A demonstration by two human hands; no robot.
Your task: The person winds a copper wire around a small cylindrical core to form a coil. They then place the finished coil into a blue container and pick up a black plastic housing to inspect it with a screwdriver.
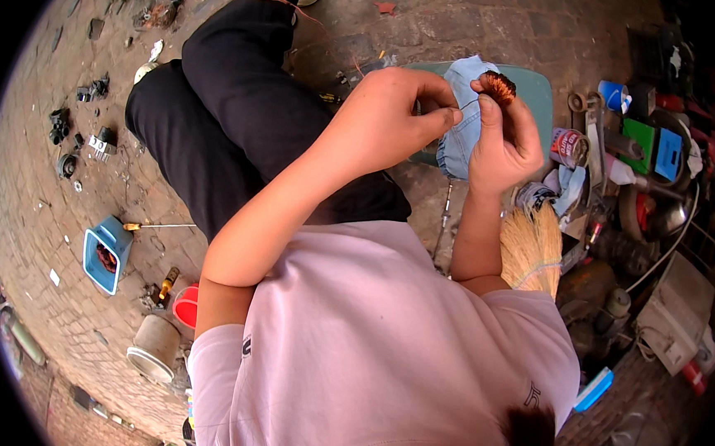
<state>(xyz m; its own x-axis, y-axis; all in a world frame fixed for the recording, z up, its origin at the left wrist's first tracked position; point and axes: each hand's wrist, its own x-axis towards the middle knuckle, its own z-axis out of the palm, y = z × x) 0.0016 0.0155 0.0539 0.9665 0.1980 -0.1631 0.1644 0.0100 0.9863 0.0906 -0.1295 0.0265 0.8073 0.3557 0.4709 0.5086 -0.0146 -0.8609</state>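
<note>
My right hand (pixel 508 146) is raised at the upper right, its thumb and fingers closed on a small copper-wound coil (pixel 500 88) with dark parts. Just to its left, my left hand (pixel 402 114) pinches thumb against fingers. A thin dark strand seems to run from that pinch toward the right hand; it is too fine to name surely. A thin copper-coloured wire (pixel 306 14) trails over my knee toward the left hand. Beneath both hands, a light blue cloth (pixel 460 143) lies over a green stool (pixel 535 90).
A straw broom (pixel 532 248) and cluttered tools and cans (pixel 569 147) crowd the right. On the brick floor at left are a blue bin (pixel 111 239), a screwdriver (pixel 158 226), a pale bucket (pixel 155 346), a red container (pixel 187 305) and several scattered metal parts (pixel 59 125).
</note>
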